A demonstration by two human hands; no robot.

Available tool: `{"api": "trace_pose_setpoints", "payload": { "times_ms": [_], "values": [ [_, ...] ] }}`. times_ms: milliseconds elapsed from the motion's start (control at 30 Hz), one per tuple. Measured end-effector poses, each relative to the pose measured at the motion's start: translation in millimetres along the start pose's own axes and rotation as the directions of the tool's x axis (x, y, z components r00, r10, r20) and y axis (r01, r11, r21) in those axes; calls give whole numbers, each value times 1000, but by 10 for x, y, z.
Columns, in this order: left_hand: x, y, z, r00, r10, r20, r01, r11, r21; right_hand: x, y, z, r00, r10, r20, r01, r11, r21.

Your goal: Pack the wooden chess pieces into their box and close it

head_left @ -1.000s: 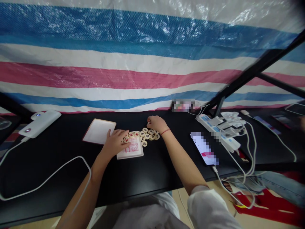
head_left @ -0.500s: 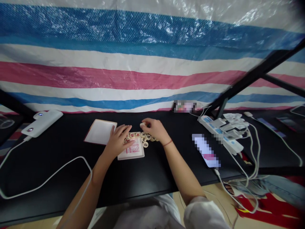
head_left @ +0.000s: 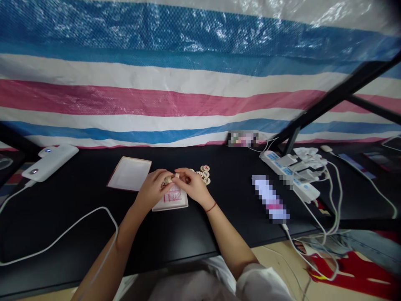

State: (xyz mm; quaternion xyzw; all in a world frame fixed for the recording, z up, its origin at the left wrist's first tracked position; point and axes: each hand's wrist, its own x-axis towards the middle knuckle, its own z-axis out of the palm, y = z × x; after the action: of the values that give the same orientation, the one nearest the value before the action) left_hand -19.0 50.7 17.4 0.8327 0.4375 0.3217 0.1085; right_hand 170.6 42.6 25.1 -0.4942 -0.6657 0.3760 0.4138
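Note:
My left hand (head_left: 153, 190) and my right hand (head_left: 191, 186) meet over a small white box tray with a red grid print (head_left: 171, 200) on the black table (head_left: 78, 200). Both hands have their fingers pinched together on small round wooden chess pieces (head_left: 174, 177) at the tray's far edge. A few more round pieces (head_left: 205, 173) lie loose on the table just right of my right hand. The pieces under my hands are mostly hidden.
A white box lid (head_left: 129, 173) lies left of the tray. White power banks (head_left: 50, 161) with a cable (head_left: 62, 234) sit far left. A phone (head_left: 271, 198) and a power strip (head_left: 291, 175) with plugs and cords lie to the right. A striped tarp hangs behind.
My right hand came left from the loose pieces, carrying a piece, to join my left hand over the tray. My left hand went from lying flat to pinching.

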Motion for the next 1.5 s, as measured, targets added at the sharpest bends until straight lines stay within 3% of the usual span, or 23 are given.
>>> {"api": "trace_pose_setpoints", "payload": {
  "times_ms": [500,667,800,900,1100,1333,1500],
  "values": [
    [-8,-69,3,993,-63,-99,60,998,-31,-19,39,-129,988,7,-154,-14,999,-43],
    [-6,-6,-5,999,-17,43,14,998,60,-9,74,-144,984,4,-179,-10,999,-32],
    [-15,86,0,980,0,199,-30,989,145,-21,67,-134,986,22,-168,-32,998,-56],
    [-18,126,12,974,1,228,-40,986,163,-27,49,-135,987,21,-161,-31,997,-64],
    [-33,100,46,975,15,221,-59,979,197,-26,55,-139,992,-27,-121,19,998,-67],
    [-45,101,75,994,-8,113,-27,953,303,-86,49,-92,995,-62,-75,52,990,-130],
    [-76,38,104,989,-38,142,-7,953,304,-97,44,-82,971,-232,54,238,941,-239]
  ]
}}
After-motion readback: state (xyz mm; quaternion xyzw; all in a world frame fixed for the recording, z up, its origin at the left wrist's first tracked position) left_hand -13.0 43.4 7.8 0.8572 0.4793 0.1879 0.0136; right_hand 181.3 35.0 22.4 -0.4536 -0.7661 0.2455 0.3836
